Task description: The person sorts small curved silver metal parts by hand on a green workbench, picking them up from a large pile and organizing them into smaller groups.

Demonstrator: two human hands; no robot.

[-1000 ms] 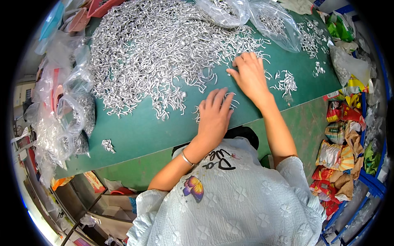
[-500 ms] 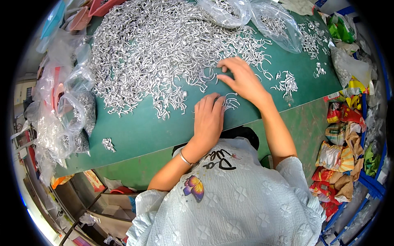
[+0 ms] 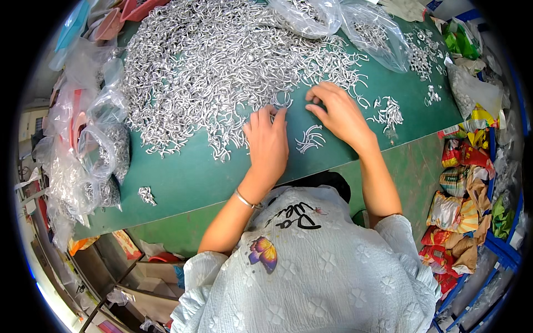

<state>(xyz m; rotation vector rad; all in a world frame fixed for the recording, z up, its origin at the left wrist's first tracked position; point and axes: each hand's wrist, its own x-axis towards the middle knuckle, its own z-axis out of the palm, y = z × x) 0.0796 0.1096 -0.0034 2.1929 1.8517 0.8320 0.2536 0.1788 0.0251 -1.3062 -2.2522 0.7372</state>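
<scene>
A large pile of small, curved silver metal pieces (image 3: 205, 72) covers the far part of the green table (image 3: 183, 177). At the pile's near edge is my left hand (image 3: 267, 143), its fingers bent and drawn together among the pieces. What its fingertips pinch, if anything, is hidden. My right hand (image 3: 341, 116) hovers to the right of the pile's edge, fingers curled, with a gap between thumb and forefinger and nothing visible in it. Between my hands lies a small group of curved pieces (image 3: 310, 139). To the right of my right hand sits another small heap (image 3: 390, 112).
Clear plastic bags of pieces (image 3: 375, 36) lie at the far right, near scattered small silver parts (image 3: 422, 55). More filled bags (image 3: 105, 155) line the table's left side. A tiny cluster (image 3: 146, 195) rests near the front left. Colourful sacks (image 3: 458, 211) stack beyond the right edge.
My left hand has moved away from the small group, up and left to the pile's edge, uncovering the group. My right hand has drawn back slightly to the right, away from the pile.
</scene>
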